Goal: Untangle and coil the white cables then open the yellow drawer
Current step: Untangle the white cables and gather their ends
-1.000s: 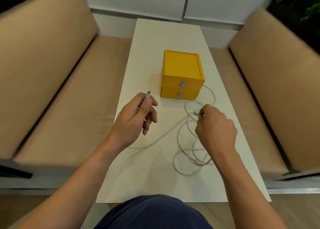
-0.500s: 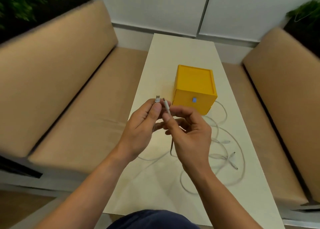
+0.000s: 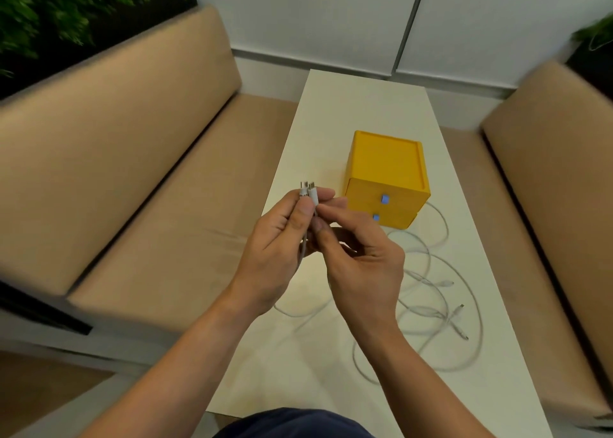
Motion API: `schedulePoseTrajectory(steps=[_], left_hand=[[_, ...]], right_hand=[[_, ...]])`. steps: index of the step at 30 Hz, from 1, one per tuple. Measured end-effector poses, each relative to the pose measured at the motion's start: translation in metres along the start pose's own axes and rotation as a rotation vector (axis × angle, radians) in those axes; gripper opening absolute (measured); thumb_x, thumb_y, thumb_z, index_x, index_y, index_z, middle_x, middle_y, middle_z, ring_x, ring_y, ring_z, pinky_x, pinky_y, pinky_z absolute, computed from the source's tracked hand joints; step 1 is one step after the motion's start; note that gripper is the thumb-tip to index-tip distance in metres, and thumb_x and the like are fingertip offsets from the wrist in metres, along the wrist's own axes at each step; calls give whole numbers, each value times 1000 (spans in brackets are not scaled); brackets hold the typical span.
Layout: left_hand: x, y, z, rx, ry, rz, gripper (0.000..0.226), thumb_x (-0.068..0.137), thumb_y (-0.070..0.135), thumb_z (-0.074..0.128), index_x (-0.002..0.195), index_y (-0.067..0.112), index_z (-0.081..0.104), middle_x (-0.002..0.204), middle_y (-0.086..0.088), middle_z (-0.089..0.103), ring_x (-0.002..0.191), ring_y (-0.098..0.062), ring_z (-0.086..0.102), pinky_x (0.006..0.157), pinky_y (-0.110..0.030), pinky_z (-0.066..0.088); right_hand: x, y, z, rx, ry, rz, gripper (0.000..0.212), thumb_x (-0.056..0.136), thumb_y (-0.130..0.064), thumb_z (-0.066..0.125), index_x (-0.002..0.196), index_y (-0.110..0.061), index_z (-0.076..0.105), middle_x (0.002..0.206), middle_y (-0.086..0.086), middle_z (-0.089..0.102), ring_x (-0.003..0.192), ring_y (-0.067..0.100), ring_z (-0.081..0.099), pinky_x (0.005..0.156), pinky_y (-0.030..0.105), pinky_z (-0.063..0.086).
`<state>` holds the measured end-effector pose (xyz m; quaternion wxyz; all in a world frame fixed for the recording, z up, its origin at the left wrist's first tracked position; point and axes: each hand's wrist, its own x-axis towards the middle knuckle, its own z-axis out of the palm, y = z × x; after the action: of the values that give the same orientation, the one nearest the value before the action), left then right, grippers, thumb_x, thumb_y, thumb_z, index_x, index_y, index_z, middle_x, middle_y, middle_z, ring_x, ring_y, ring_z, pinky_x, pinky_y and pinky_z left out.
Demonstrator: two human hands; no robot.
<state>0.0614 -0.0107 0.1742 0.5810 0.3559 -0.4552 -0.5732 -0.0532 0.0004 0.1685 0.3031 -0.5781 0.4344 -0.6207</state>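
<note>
Two white cable plugs (image 3: pixel 307 193) stand side by side above the table's left edge, pinched between my left hand (image 3: pixel 280 238) and my right hand (image 3: pixel 360 255). Their cords run down between my palms. The rest of the white cables (image 3: pixel 434 291) lies in loose tangled loops on the white table (image 3: pixel 331 122), right of my right hand, with loose plug ends showing. A yellow two-drawer box (image 3: pixel 386 178) sits behind the loops. Both drawers are closed, each with a small blue knob.
Tan cushioned benches flank the table, one on the left (image 3: pixel 132 188) and one on the right (image 3: pixel 557 188). White wall panels stand behind. Green plants sit at the top left (image 3: pixel 66 6). My dark-clothed lap shows at the bottom edge.
My right hand lifted its cable end from the table and brought it over beside the plug in my left hand. Both hands rose and came together. The camera view shifted left.
</note>
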Motion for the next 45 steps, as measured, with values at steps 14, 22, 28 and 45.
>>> schedulePoseTrajectory(steps=[14,22,28,45], left_hand=[[11,6,7,87,217,40,32,109,38,39,100,14,57,86,-11,75,83,-30,73,87,-52,60],[28,39,-2,92,439,157,36,111,43,36,87,26,56,62,9,29,55,-10,19,46,-23,19],[30,49,-10,111,541,171,43,109,48,40,77,26,58,58,10,28,50,-9,19,45,-23,19],[18,-22,44,822,103,75,41,98,58,50,73,28,62,61,5,53,59,-14,47,59,-39,41]], right_hand=[[1,23,-11,-78,-354,317,22,88,-28,75,93,-29,54,85,-1,64,70,28,64,67,54,56],[3,88,-67,-625,-914,376,31,100,-56,52,96,-28,64,90,-10,68,87,6,61,82,36,53],[18,98,-101,-568,-775,282,32,107,-50,40,112,-29,64,94,-9,68,89,8,63,81,39,52],[56,40,-100,-230,-506,-109,27,94,-11,68,108,-26,51,68,-7,51,64,17,51,57,28,43]])
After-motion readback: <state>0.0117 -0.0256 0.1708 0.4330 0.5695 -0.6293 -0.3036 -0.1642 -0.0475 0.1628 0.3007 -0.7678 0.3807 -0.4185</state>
